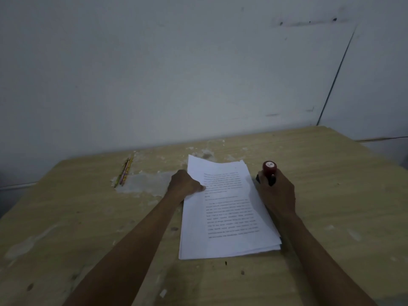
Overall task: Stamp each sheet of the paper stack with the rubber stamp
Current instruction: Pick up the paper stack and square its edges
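1. Head view, dim light; the printed lines on the top sheet are too blurred to read.
2. Paper stack [225,215] lies flat on the bench [331,195], slightly fanned, sheet edges stepping out along the right side and the near right corner.
3. Long axis of the stack runs from the person toward the wall [176,74], leaning a little left at the far end. Text lines run across it, reading upright from the person's side.
4. Far left corner of the top sheet is lifted and pokes out beyond the sheets under it.
5. Left hand [184,184] sits at the stack's left edge, fingers curled; its grip is a pinch on the edge of the top sheet, thumb lying on the printed face. Fingers under the sheet are hidden.
6. Right hand [277,191] is just right of the stack on the bench, grip curled round the rubber stamp [269,168].
7. Stamp stands about upright, red rounded top toward the camera with a pale label, print unreadable. Dark lower body is mostly hidden by the fingers; its stamping face cannot be seen.
8. Whether a dark piece beside the stamp's base is a separate pad cannot be told.
9. Two pencils [124,172] lie side by side, well left of the stack, near the wall, tips pointing toward it.
10. Bench surface is worn, with pale flaked patches near the pencils.
11. Both forearms are cut off by the lower frame edge.
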